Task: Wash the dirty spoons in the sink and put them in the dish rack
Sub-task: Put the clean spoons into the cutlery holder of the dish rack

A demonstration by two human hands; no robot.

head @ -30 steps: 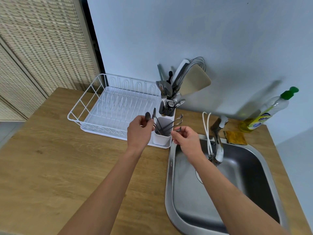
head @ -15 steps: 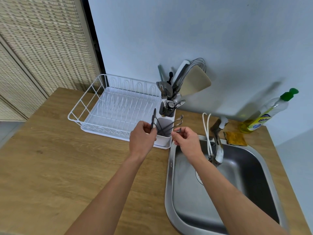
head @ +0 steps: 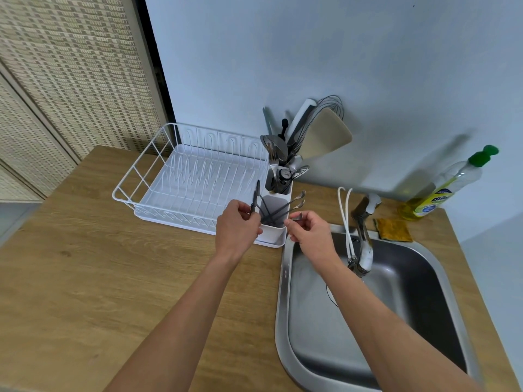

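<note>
Spoons (head: 285,206) lean handle-up in the near white cutlery cup (head: 273,232) at the right end of the dish rack (head: 147,176), so they can drain and stay easy to lift out. The left hand (head: 236,229), at nine o'clock from the cup, pinches one more spoon (head: 256,198) and tips it bowl-down toward the opening. At three o'clock from the cup the right hand (head: 307,229) has its grip clenched on the handle of another, its end just showing past the fingers; I judge it is waiting its turn. Behind, at twelve o'clock, the far cup (head: 278,183) is packed with other utensils. Both hands hover at the sink's (head: 285,349) rim, a short carry across the counter (head: 85,278).
</note>
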